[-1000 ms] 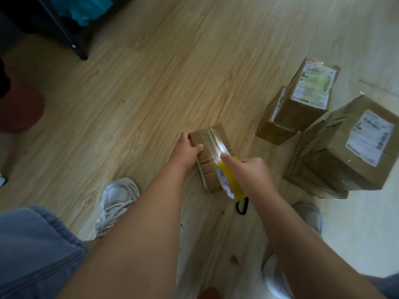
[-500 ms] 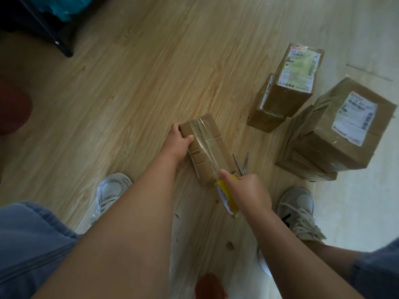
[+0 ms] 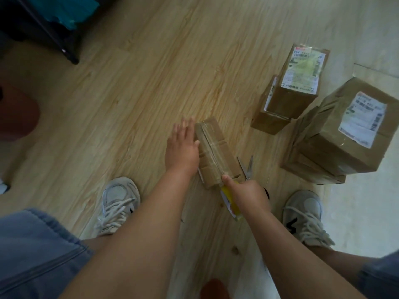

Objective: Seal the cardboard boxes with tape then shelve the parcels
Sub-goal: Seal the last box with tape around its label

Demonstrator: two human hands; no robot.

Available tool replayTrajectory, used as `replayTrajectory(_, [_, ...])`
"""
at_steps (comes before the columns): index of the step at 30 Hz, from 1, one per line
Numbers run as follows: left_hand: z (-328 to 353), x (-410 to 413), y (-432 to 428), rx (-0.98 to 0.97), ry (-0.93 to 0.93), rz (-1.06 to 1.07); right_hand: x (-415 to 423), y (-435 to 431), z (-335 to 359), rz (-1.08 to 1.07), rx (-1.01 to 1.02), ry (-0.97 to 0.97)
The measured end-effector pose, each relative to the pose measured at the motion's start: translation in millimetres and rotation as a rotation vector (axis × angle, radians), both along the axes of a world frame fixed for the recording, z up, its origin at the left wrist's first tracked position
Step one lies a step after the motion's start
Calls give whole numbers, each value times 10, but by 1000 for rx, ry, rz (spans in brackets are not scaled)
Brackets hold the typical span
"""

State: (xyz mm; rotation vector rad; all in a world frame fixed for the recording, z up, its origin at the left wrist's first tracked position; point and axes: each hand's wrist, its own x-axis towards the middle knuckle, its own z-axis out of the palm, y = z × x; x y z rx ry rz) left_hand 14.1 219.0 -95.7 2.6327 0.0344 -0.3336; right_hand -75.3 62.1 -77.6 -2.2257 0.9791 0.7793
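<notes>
A small cardboard box (image 3: 218,152) lies on the wooden floor with a strip of clear tape running along its top. My left hand (image 3: 183,145) lies flat against the box's left side, fingers straight and slightly blurred. My right hand (image 3: 246,195) grips a yellow tape roll (image 3: 230,201) at the box's near end, thumb pressing the tape onto the near edge. Scissors (image 3: 247,169) lie on the floor just right of the box.
Two stacked labelled parcels (image 3: 300,83) stand at the upper right, a bigger labelled parcel (image 3: 345,130) at the far right. My two sneakers (image 3: 118,203) flank the box. A dark furniture leg (image 3: 64,52) stands at the upper left.
My left hand let go of the box's far corner and now lies flat with straight fingers. My right hand pulled the tape roll down past the box's near end.
</notes>
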Motion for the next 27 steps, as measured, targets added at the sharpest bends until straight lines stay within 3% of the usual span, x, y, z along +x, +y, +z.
replayTrajectory(2, [20, -98, -76, 97, -28, -206, -14, 0, -26, 2, 3, -7])
replayTrajectory(5, [-39, -199, -95, 183, 90, -364, -23, 4, -57, 3, 15, -14])
replayTrajectory(15, [78, -107, -184, 320, 200, -351, 69, 10, -27, 63, 22, -25])
replayTrajectory(20, [185, -313, -80, 169, 109, -480, 75, 9, -14, 64, 23, -47])
replayTrajectory(23, [151, -498, 3, 67, 120, -414, 150, 20, -32, 78, 44, -49])
replayTrajectory(27, [140, -434, -36, 177, 163, -428, 204, 2, -88, 66, 72, -38])
